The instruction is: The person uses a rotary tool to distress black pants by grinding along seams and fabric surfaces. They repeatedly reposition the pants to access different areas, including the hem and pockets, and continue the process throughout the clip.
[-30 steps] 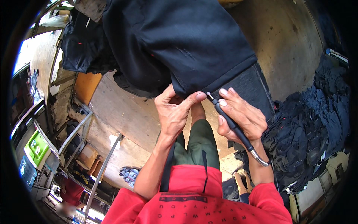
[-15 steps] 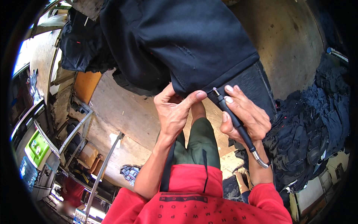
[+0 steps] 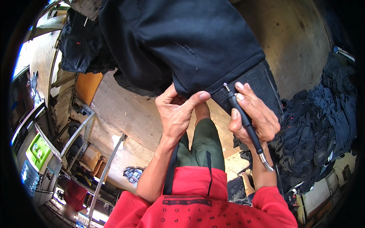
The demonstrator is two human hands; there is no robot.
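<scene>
Pinches the black cloth (image 3: 201,41), spread ahead, by its near corner (image 3: 186,90) in the nearer left hand (image 3: 176,112), and grips a pen-shaped tool (image 3: 245,119) in the right hand (image 3: 262,117), slanted forward and leftward, tip (image 3: 225,85) just beside the hem (image 3: 243,69).

left fingers (image 3: 199,97): pinch black cloth (image 3: 197,41) | right fingers (image 3: 254,99): grip black handpiece (image 3: 243,114)

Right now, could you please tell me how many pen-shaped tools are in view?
1: the black pen-shaped tool is held in the right hand, its tip near the black garment's hem. Others could be hidden in the pile of dark cloth.
</scene>
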